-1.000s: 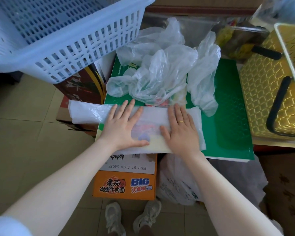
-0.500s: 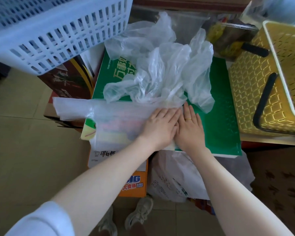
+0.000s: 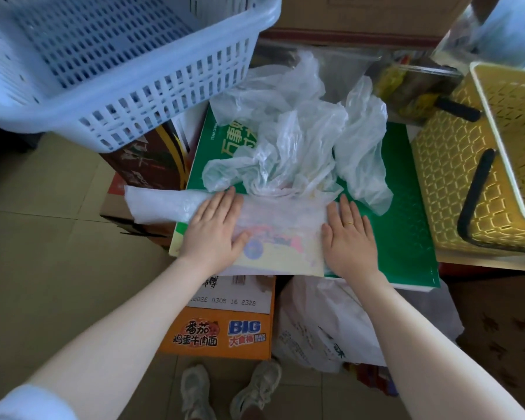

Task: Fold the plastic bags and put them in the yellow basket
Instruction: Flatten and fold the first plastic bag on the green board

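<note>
Both palms lie flat, fingers straight: left hand (image 3: 214,230) and right hand (image 3: 347,237) press a partly folded plastic bag (image 3: 281,228) between them. Beyond the fingertips, crumpled bags (image 3: 297,140) await folding; the yellow basket (image 3: 455,177), right of the right hand, shows none inside.

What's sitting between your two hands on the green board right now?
In the head view, the flattened translucent plastic bag with a colourful print spans the gap between the left hand and right hand, both pressing it flat.
</note>
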Motion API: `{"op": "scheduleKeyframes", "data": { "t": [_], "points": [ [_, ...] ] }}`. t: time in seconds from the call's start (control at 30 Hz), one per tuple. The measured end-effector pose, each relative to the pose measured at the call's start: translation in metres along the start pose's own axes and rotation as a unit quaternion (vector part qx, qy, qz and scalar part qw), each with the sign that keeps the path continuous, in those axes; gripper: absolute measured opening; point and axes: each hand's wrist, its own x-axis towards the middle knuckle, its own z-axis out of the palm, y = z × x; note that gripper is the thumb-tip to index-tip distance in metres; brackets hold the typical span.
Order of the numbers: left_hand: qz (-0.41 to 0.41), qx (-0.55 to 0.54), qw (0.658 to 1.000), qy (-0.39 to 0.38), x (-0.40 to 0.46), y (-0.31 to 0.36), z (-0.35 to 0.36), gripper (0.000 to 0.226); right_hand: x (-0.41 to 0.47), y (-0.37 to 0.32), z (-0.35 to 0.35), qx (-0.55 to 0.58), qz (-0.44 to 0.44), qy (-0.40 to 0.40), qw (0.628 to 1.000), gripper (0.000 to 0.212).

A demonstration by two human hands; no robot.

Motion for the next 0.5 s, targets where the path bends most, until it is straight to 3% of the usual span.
{"op": "scheduleKeyframes", "data": {
  "t": [0.17, 0.23, 0.3, 0.4, 0.5],
  "points": [
    [-0.031, 0.003, 0.999, -0.021, -0.002, -0.011, -0.002, 0.082, 0.004, -0.006, -0.017, 0.000, -0.001, 0.025, 1.000, 0.079],
    [-0.014, 0.005, 0.999, -0.030, -0.002, -0.012, -0.003, 0.082, 0.007, -0.008, -0.031, 0.013, 0.027, -0.001, 1.000, 0.071],
    [0.009, 0.006, 0.999, -0.037, -0.005, -0.012, -0.003, 0.083, 0.013, -0.009, -0.043, 0.052, 0.065, -0.060, 0.995, 0.057],
    [0.032, -0.027, 0.999, -0.030, -0.018, -0.005, -0.002, 0.079, 0.012, -0.004, -0.053, 0.135, 0.077, -0.112, 0.982, 0.021],
    [0.085, -0.054, 0.995, 0.004, -0.027, 0.014, -0.006, 0.067, -0.002, 0.010, -0.061, 0.242, 0.094, -0.091, 0.961, 0.025]
  ]
}}
